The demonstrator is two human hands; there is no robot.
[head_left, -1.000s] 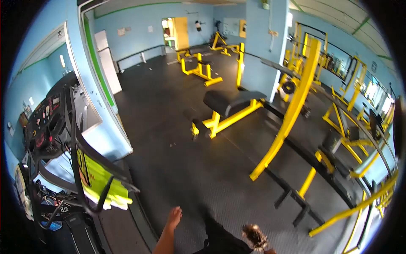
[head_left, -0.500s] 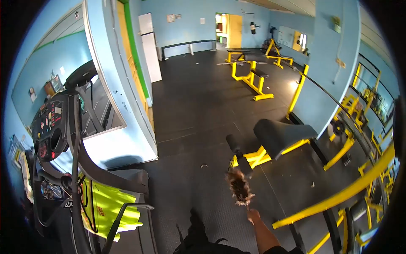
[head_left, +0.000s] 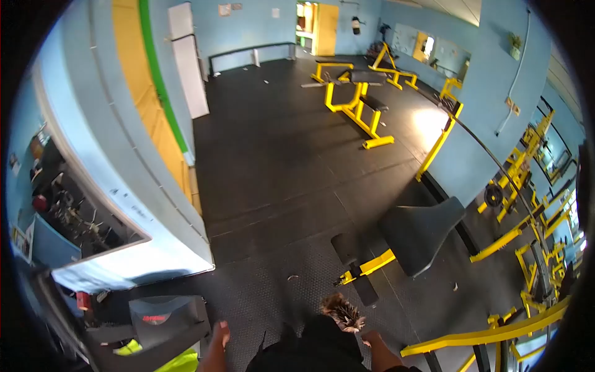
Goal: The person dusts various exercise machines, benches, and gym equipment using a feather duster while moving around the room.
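In the head view my right hand (head_left: 373, 338) is closed around the handle of a feather duster (head_left: 343, 312). Brown, fluffy feathers point up and to the left, just in front of my dark clothing. My left hand (head_left: 221, 333) hangs low beside the treadmill, to the left of my body. Its fingers look curled, and nothing shows in them. Bright yellow-green cloth (head_left: 180, 361) lies on the treadmill (head_left: 166, 317) near that hand.
Ahead on the right stands a padded bench (head_left: 421, 235) with a yellow frame and foam rollers. A yellow bar (head_left: 489, 336) crosses at lower right, near my right hand. A wall corner (head_left: 204, 260) juts in on the left. Dark rubber floor (head_left: 266, 161) runs between them.
I have moved forward; the treadmill and wall corner sit lower and further left. My left hand has come into view. The duster has dropped lower, closer to my body, still in my right hand.
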